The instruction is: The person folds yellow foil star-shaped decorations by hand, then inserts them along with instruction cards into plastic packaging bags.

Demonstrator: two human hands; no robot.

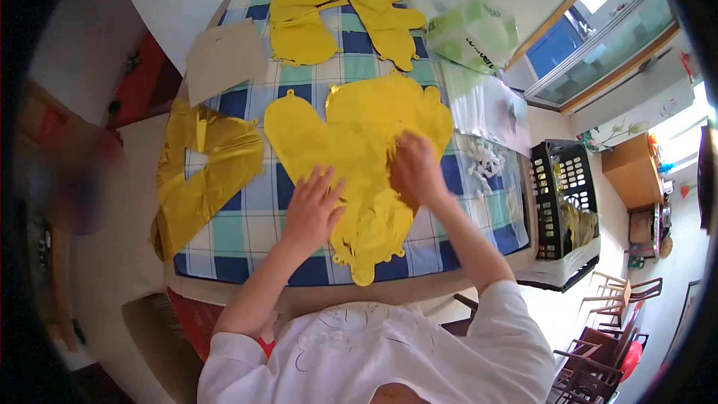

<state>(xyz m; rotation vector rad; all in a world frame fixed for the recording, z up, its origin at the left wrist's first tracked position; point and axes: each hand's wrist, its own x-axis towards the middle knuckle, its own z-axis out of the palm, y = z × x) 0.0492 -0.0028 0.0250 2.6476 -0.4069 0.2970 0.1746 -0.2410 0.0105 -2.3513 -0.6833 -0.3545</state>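
Observation:
A flat, uninflated gold foil balloon (374, 116) with small tabs along its outline lies in front of me on a checked cloth. My left hand (310, 209) rests on its left part, fingers spread and palm down. Toward its right side, my right hand (417, 168) has curled fingers closed on the foil, where a darker fold shows beside them. The fingertips of that hand are partly hidden. Left of this balloon, another gold foil balloon (217, 176) hangs partly over the table edge. More flat gold foil balloons (307, 22) lie at the far end.
The blue, green and white checked cloth (247, 228) covers the table. A cardboard piece (224, 60) lies at the far left. On the right are a green-and-white bag (475, 34), clear plastic sheets (497, 108) and a white tangled bundle (486, 161). A black crate (550, 202) stands beyond the right edge.

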